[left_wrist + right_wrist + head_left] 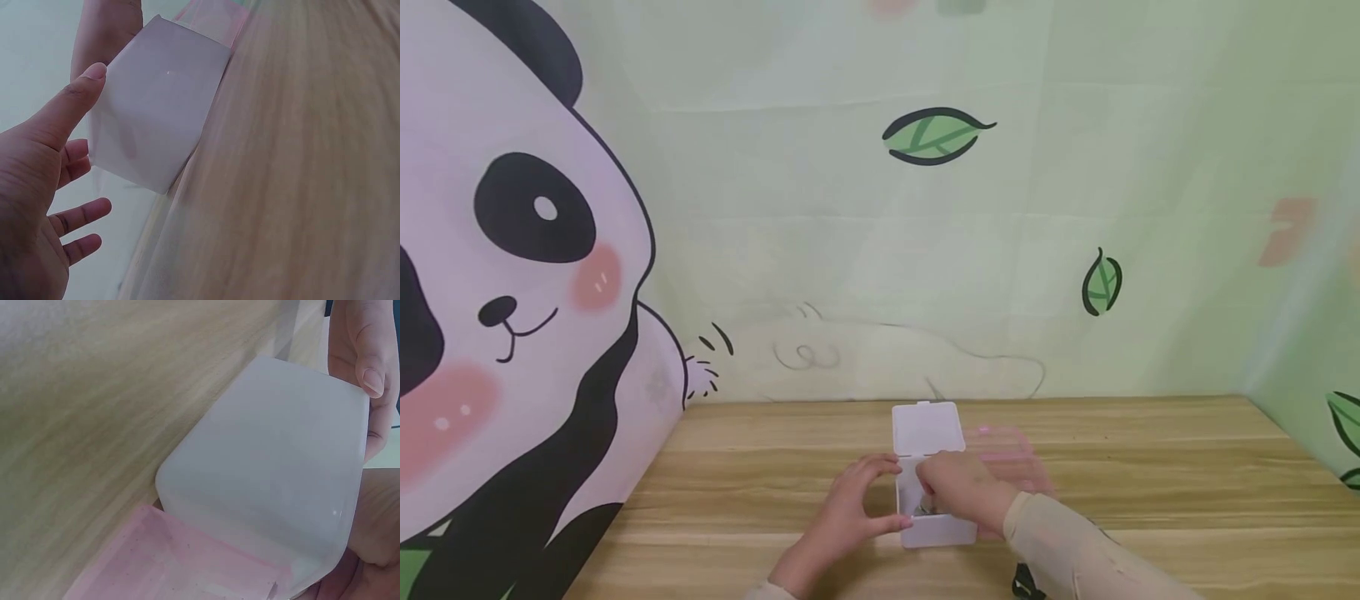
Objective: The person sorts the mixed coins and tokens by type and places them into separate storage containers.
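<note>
just below the centre of the head view, the right hand reaches down into an open white box, knuckles up and fingers bent; i cannot tell whether the tips are pressed together on the small greyish thing beneath them. the left hand grips the box from its left side, thumb at the near corner and fingers at the far one (the left wrist view shows two fingers spread, off the wall). what counts most is that the greyish thing sits inside, directly under the right hand, the nearer of the two. the box's long axis seems to run away from the person, towards the lid, hinged open at the far end. just right, partly behind the right arm, lies a pink see-through container. beneath is a wood-grained surface; a black item shows at the bottom edge.
</note>
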Demonstrator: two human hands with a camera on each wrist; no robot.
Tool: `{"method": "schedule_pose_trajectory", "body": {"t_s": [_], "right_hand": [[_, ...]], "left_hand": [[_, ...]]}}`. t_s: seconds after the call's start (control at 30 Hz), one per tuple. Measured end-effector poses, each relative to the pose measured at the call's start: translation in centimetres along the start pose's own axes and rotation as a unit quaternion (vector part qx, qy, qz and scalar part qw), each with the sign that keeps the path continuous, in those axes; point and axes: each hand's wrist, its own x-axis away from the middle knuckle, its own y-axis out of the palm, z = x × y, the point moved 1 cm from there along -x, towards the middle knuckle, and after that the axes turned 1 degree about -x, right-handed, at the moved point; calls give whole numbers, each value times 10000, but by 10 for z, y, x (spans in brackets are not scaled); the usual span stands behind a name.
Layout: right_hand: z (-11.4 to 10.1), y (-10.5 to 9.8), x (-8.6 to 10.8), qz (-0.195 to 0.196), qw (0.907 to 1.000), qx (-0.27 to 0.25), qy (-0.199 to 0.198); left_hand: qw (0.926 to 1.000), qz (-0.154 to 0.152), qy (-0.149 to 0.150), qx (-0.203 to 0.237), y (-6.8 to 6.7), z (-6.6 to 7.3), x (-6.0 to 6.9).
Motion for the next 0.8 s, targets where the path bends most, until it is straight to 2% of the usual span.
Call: {"method": "schedule_pose_trajectory", "body": {"t_s": [0.4, 0.8], "right_hand": [[2, 0, 0, -4, 10000, -92, -19], [3, -4, 8, 191, 9984, -534, 15]], "left_hand": [[9999, 29, 71, -80, 1, -3, -2], [9998, 108, 109, -128, 1, -4, -2]]}}
